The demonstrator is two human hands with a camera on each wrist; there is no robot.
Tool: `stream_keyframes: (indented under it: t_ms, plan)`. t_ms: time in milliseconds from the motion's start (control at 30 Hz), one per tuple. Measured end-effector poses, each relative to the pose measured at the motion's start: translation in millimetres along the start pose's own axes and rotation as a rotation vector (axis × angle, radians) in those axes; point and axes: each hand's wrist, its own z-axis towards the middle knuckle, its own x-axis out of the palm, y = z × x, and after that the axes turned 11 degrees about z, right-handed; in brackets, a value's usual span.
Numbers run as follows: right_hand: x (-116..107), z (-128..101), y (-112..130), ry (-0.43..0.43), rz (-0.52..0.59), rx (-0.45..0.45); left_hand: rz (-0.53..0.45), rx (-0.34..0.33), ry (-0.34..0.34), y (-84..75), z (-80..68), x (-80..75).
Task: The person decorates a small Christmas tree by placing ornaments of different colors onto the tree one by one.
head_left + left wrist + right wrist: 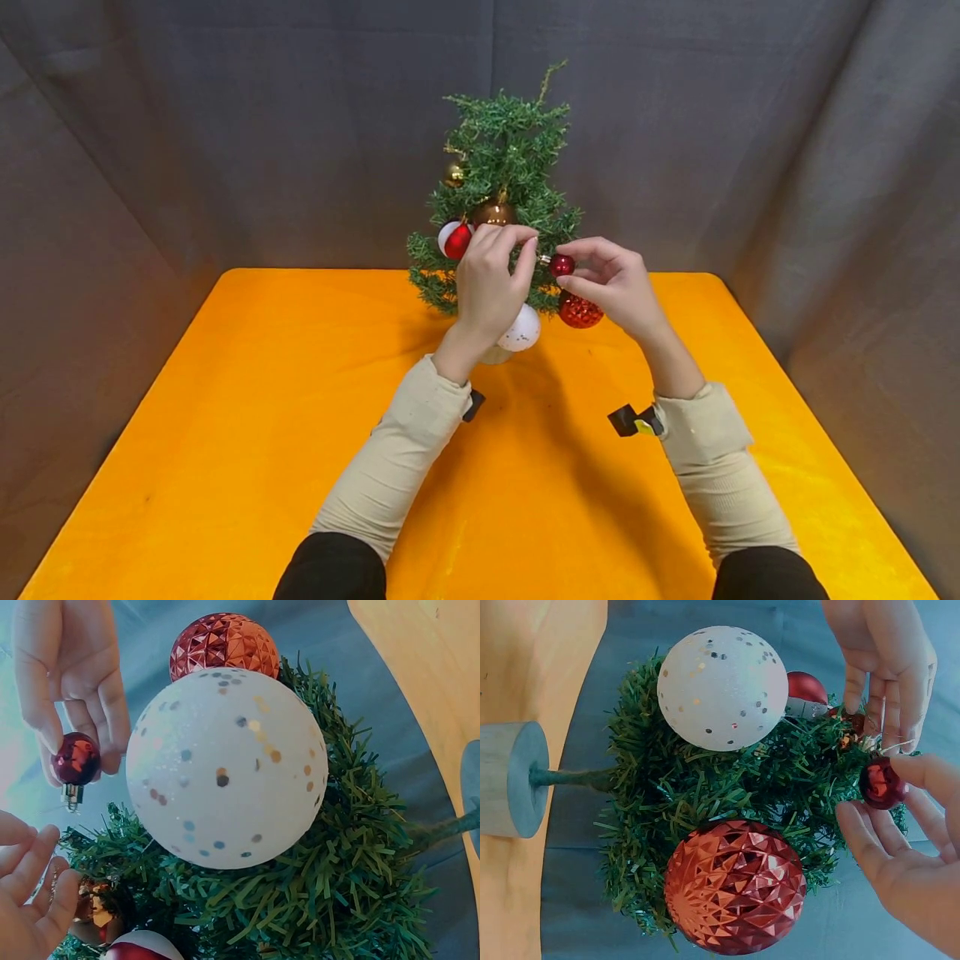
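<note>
bright, even light falls from above; forearms cast soft shadows on the orange felt-covered table (225,400). head view sharp, edges slightly bowed. wrist views look washed, bluish; near fingers blur.

This looks like a staged recording booth, not a lived-in room: creased grey cloth (225,125) hangs as a backdrop behind and on both sides, closing in a bench (247,433) covered with bright orange fabric, on which stands only a small artificial Christmas tree (502,158) on a wooden base (514,780).
</note>
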Motion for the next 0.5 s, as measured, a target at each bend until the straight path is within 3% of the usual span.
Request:
stream_keyframes:
  t_ms: [500]
  plan:
    - [5.4, -0.1, -5.6, 0.089, -0.195, 0.052, -0.003, -0.002, 0.033, -0.4, -0.4, -1.3]
